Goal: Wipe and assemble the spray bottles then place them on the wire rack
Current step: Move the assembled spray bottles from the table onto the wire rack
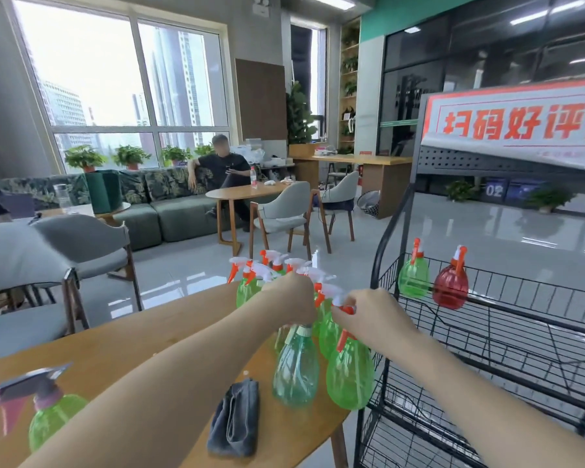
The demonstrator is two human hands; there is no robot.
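Note:
Several green spray bottles with white-and-orange heads stand clustered at the far right of the round wooden table. My left hand reaches into the cluster, fingers curled over the top of a teal bottle just above its white collar. My right hand pinches the orange-and-white spray head of the nearest green bottle. A folded grey cloth lies on the table in front of them. A green bottle and a red bottle hang on the black wire rack.
A green bottle with a purple head stands at the table's near left edge. The rack stands right against the table's right side, under a red-lettered sign. Grey chairs stand to the left, and a person sits on a sofa far behind.

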